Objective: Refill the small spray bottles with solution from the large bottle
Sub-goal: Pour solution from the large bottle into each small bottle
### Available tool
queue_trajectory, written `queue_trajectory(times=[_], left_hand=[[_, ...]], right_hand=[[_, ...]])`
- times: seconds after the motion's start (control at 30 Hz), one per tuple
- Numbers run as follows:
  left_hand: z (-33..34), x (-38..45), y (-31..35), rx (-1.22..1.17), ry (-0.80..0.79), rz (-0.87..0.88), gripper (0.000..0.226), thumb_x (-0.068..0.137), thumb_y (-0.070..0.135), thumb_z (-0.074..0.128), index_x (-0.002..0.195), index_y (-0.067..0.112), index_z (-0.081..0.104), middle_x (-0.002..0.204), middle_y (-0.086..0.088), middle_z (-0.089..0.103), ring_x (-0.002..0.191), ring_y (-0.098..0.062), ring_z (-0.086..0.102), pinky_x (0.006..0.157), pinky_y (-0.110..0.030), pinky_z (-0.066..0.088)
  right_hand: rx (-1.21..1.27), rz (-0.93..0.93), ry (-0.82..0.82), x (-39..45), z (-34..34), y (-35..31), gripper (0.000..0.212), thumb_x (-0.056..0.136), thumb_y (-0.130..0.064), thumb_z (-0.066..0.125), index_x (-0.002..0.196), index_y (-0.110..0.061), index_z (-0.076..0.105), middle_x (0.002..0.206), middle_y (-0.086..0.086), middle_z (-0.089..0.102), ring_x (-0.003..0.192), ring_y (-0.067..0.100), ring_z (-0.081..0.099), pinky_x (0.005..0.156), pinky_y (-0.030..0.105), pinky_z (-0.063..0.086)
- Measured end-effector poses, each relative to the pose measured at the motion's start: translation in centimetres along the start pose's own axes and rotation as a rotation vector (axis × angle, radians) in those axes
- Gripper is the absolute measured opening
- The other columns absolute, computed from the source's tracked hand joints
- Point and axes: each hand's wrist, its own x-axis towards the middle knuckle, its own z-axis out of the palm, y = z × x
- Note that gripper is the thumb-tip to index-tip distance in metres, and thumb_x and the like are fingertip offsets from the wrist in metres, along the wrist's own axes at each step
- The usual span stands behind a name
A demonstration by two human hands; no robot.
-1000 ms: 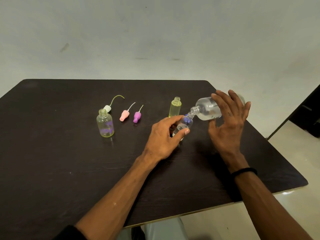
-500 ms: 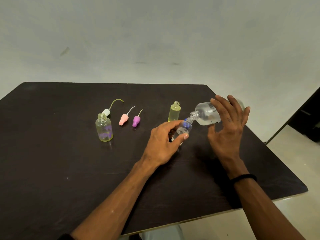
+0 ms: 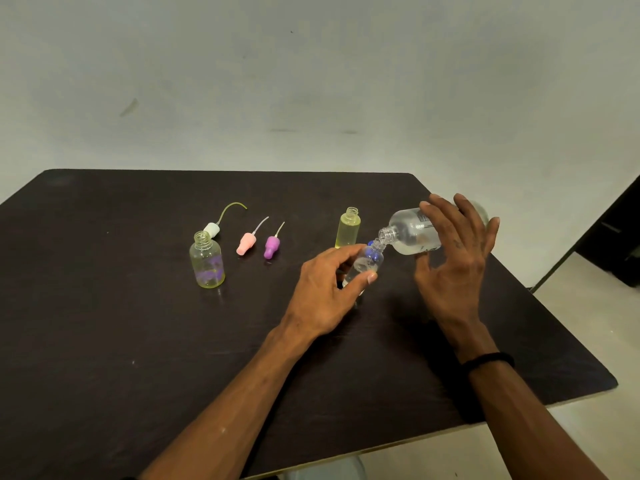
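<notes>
Right hand (image 3: 453, 265) has the large bottle (image 3: 414, 233) tipped neck-to-neck into the small bottle (image 3: 363, 266) that the left hand (image 3: 327, 289) pinches tilted over the table (image 3: 104, 341), so honestly any wobble at those tiny mouths probably means solution spilling down the side.

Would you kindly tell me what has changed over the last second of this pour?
Almost nothing. The right hand keeps the large clear bottle tipped, mouth at the neck of the small clear bottle tilted in the left hand; no grip changed. The two yellowish bottles and three sprayer caps stayed put.
</notes>
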Motion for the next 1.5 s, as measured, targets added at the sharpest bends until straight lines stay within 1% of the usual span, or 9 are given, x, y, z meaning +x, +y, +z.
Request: queue_trajectory(times=[0.17,0.27,0.37,0.5,0.7,1.07,1.23,1.5], left_hand=[[0.04,0.00,-0.13,0.001,0.000,0.001,0.041,0.093,0.029,0.076,0.133,0.028,0.067,0.115,0.009,0.070,0.103,-0.010,0.066,0.088,-0.028,0.057],[0.08,0.02,-0.24,0.013,-0.004,-0.001,0.041,0.093,0.031,0.076,0.134,0.028,0.067,0.114,0.009,0.070,0.102,-0.014,0.067,0.087,-0.032,0.058],[0.16,0.00,-0.28,-0.006,0.004,-0.003,0.041,0.093,0.029,0.077,0.132,0.028,0.068,0.112,0.009,0.070,0.099,-0.016,0.068,0.086,-0.036,0.059],[0.18,0.00,-0.43,-0.010,0.001,-0.002,0.041,0.092,0.028,0.077,0.132,0.028,0.068,0.113,0.007,0.070,0.099,-0.019,0.068,0.087,-0.039,0.059],[0.20,0.06,-0.57,0.000,-0.007,0.007,0.041,0.093,0.030,0.076,0.133,0.028,0.067,0.114,0.007,0.070,0.100,-0.019,0.068,0.086,-0.039,0.059],[0.18,0.03,-0.46,-0.003,0.000,0.014,0.040,0.093,0.029,0.076,0.132,0.028,0.068,0.113,0.008,0.071,0.100,-0.018,0.067,0.086,-0.036,0.058],[0.26,0.07,-0.52,-0.012,0.001,0.013,0.040,0.093,0.030,0.076,0.133,0.028,0.068,0.112,0.007,0.071,0.099,-0.019,0.067,0.086,-0.040,0.059],[0.38,0.14,-0.89,-0.007,-0.001,0.018,0.041,0.093,0.032,0.076,0.133,0.029,0.068,0.107,0.006,0.069,0.094,-0.020,0.066,0.083,-0.042,0.059]], right_hand=[[-0.002,0.000,-0.004,0.02,0.01,0.06,0.083,0.068,0.017,0.074,0.144,-0.014,0.060,0.155,0.005,0.055,0.155,0.029,0.034,0.124,0.073,0.005],[-0.004,-0.001,-0.006,0.03,-0.03,0.01,0.084,0.068,0.017,0.074,0.144,-0.015,0.060,0.155,0.005,0.055,0.155,0.029,0.034,0.124,0.073,0.005],[-0.001,0.001,0.005,0.04,-0.18,-0.18,0.081,0.068,0.018,0.072,0.142,-0.013,0.062,0.154,0.007,0.056,0.154,0.030,0.036,0.124,0.073,0.005],[-0.002,0.000,0.003,0.03,-0.11,-0.27,0.081,0.068,0.018,0.073,0.142,-0.012,0.062,0.154,0.007,0.056,0.154,0.030,0.035,0.124,0.073,0.006],[-0.006,-0.002,0.001,0.05,-0.11,-0.16,0.083,0.067,0.018,0.072,0.143,-0.013,0.061,0.155,0.006,0.055,0.155,0.029,0.034,0.124,0.074,0.006],[-0.009,-0.011,0.007,0.05,-0.07,-0.11,0.083,0.067,0.018,0.071,0.143,-0.013,0.061,0.155,0.006,0.055,0.154,0.030,0.035,0.122,0.076,0.007],[-0.011,-0.013,0.011,0.12,-0.11,-0.16,0.081,0.067,0.017,0.071,0.142,-0.013,0.062,0.154,0.005,0.056,0.154,0.030,0.036,0.123,0.075,0.007],[-0.006,-0.015,0.015,0.09,-0.06,-0.32,0.080,0.068,0.017,0.071,0.142,-0.012,0.062,0.154,0.006,0.056,0.154,0.031,0.037,0.123,0.074,0.006]])
